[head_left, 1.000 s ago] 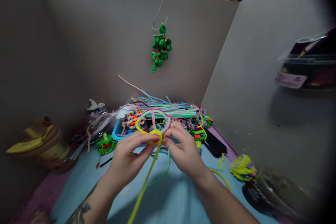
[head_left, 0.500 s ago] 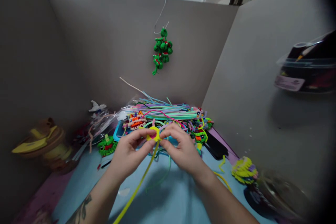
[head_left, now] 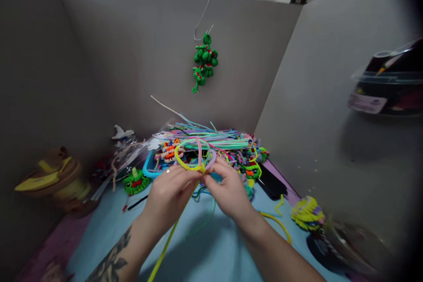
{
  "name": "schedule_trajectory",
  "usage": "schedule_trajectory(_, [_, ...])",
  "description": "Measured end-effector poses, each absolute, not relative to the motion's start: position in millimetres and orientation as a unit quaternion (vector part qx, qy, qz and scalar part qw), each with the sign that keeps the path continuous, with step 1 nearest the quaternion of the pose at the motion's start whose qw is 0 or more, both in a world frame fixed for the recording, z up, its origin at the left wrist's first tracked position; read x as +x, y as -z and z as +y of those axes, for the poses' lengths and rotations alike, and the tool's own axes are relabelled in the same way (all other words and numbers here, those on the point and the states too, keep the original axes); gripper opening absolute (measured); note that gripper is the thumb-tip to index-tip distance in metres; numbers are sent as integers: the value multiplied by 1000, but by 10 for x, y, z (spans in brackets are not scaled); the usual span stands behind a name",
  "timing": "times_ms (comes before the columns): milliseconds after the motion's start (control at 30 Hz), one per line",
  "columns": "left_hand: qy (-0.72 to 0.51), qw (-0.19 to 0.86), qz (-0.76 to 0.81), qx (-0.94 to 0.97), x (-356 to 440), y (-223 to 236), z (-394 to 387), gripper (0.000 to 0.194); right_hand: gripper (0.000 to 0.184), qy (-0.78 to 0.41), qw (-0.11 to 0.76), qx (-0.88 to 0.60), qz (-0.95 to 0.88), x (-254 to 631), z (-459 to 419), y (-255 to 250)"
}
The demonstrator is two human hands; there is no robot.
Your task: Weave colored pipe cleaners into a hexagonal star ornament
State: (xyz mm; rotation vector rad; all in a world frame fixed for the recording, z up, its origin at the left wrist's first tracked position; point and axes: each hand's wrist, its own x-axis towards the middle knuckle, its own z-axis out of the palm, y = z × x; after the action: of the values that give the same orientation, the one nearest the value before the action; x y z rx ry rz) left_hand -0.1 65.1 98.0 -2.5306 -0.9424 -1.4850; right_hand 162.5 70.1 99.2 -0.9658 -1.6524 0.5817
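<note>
Fuzzy pipe cleaners bent into round loops, a yellow ring [head_left: 181,158] among pink, mint and lilac ones, stand up between my hands over the blue table cover. My left hand [head_left: 170,191] is closed, its thumb and fingers pinching the low side of the yellow ring. Opposite it, the thumb and fingertips of my right hand [head_left: 228,189] pinch the same joint, close to my left fingertips. A long yellow strand [head_left: 165,246] runs down from this grip towards the lower left. The fingertips partly cover the joint, so how the strands cross there is hidden.
Behind my hands, a blue tray [head_left: 147,168] and loose pipe cleaners [head_left: 231,143] lie in a pile. A green crafted figure [head_left: 136,182] sits left, a black phone-like slab [head_left: 271,183] right. Green pieces [head_left: 205,59] hang from a wire before grey panels.
The piece has turned upright, so its wide loops now show above my fingers. My left hand has rolled over, its back now facing up. My right hand stays nearly in place.
</note>
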Motion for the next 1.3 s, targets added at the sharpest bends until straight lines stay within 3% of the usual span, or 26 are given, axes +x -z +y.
schedule_trajectory(133, [485,-39,-326,-810,-1,-979,650,15,19,-235,538,-406,-700,1647,726,-979])
schedule_trajectory(333, [508,-268,-442,-690,-17,-948,741,10,9,-234,508,-370,-742,1721,857,-918])
schedule_trajectory(500, [544,-423,-449,-569,-3,-906,811,19,15,-47,532,-314,-785,1676,898,-790])
schedule_trajectory(667, [554,-496,-437,-505,39,-897,824,25,20,77,525,-264,-806,1663,917,-703])
schedule_trajectory(900, [544,-499,-422,-526,76,-831,880,26,17,48,529,-279,-800,1672,977,-635])
schedule_trajectory(1033, [517,-418,-441,-603,81,-833,845,18,9,-133,581,-322,-735,1645,1009,-664])
schedule_trajectory(1167, [493,-271,-452,-693,55,-886,782,12,18,-328,579,-362,-652,1647,1040,-705])
schedule_trajectory(1300, [463,-243,-435,-733,12,-958,760,10,20,-395,555,-376,-628,1652,1039,-724])
